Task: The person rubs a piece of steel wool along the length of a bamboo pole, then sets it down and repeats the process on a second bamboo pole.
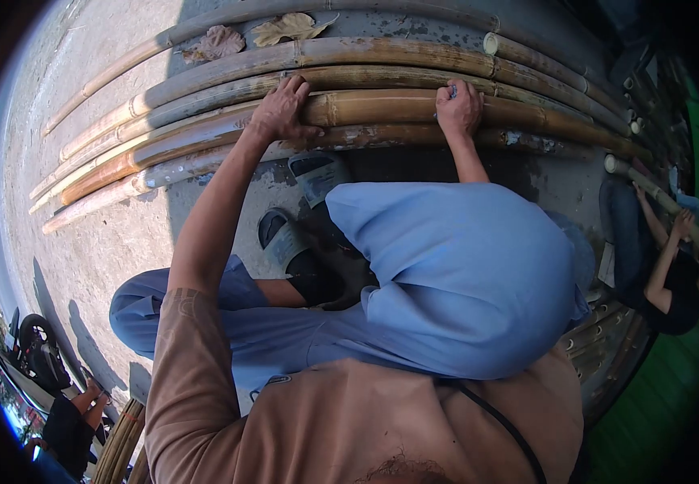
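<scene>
Several long bamboo poles lie side by side across the ground in front of me. My left hand [285, 111] grips a smooth tan bamboo pole [382, 107] from above, its thumb spread along the near side. Farther right on that same pole rests my right hand [459, 108], closed like a fist. A bit of something blue [452, 92] shows between its fingers, too small to name. Just beyond is a darker, streaked bamboo pole [366, 77]. On the near side, a weathered bamboo pole [374, 135] with pale patches runs under my wrists.
Dry leaves [289, 29] lie among the far poles. My sandals [281, 234] are close to the nearest pole. At right, another person [672, 274] has their hands on a bamboo pole [648, 181]. A motorcycle [39, 351] and another person [71, 423] are at lower left.
</scene>
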`<act>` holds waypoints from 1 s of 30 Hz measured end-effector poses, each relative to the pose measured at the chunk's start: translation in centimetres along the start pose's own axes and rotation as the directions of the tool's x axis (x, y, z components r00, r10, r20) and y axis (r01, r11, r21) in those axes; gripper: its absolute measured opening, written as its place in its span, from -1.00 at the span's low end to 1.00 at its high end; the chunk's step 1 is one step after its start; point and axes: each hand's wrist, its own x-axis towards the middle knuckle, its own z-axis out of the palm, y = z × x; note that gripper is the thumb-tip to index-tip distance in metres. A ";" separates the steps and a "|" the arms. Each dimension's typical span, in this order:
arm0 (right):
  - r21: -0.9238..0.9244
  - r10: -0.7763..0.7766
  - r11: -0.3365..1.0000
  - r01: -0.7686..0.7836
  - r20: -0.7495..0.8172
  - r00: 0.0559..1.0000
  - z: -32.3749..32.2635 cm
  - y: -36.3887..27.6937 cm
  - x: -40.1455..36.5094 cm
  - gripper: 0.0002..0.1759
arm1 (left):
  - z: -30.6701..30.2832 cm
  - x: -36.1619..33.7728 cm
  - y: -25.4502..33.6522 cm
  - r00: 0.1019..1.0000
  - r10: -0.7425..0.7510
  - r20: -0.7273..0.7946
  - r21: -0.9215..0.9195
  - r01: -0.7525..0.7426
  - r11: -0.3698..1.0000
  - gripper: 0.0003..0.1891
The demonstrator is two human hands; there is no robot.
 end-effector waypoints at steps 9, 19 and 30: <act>-0.051 0.112 0.992 -0.113 -0.020 0.994 0.6 -0.1 0.5 -0.81 | 0.6 0.2 1.0 0.998 -0.043 -0.039 0.133 0.047 0.990 0.06; 0.392 -0.251 0.897 0.205 0.070 0.965 2.4 -16.6 -4.7 -0.80 | 1.4 -2.2 2.1 0.969 -0.137 -0.206 0.180 0.176 0.968 0.10; -0.175 0.214 0.958 -0.226 -0.085 0.973 -2.2 11.7 3.8 -0.79 | 0.9 0.7 -1.6 0.996 -0.047 0.078 -0.086 0.054 0.995 -0.02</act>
